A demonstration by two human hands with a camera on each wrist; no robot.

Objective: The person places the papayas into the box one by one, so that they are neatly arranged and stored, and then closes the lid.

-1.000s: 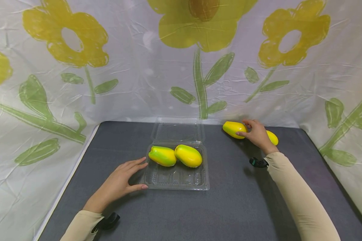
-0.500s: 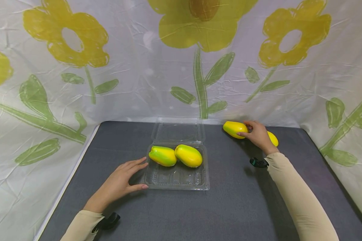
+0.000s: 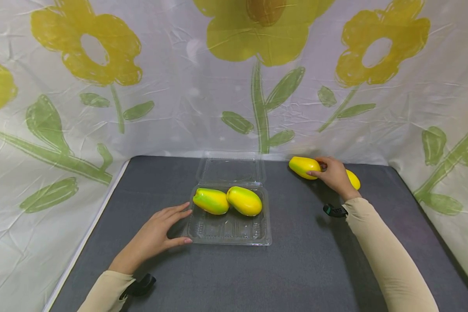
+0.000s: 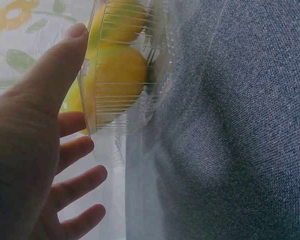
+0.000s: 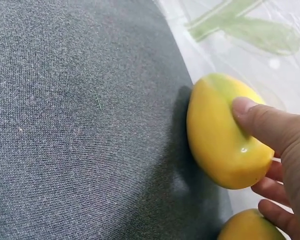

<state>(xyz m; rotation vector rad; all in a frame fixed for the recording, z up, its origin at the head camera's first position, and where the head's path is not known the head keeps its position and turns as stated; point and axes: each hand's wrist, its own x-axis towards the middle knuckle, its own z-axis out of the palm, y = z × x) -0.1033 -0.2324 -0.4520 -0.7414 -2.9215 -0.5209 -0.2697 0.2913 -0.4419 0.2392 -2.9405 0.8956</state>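
Observation:
In the head view, an open clear plastic clamshell box lies on the table with two yellow-green papayas side by side in its rear half. My left hand is spread at the box's left side, thumb and fingertips right at its rim. The left wrist view shows the relaxed fingers beside the ribbed wall. At the back right, my right hand grips another papaya, thumb on its near face and fingers behind. One more papaya is partly hidden behind that hand.
The box's clear lid lies folded back toward the rear edge of the dark grey table. A white curtain printed with yellow flowers hangs close behind the table and along both sides.
Both hands hold nearly the same places; the right hand stays on its papaya. The head view shifts only very slightly. The papayas in the box have not moved.

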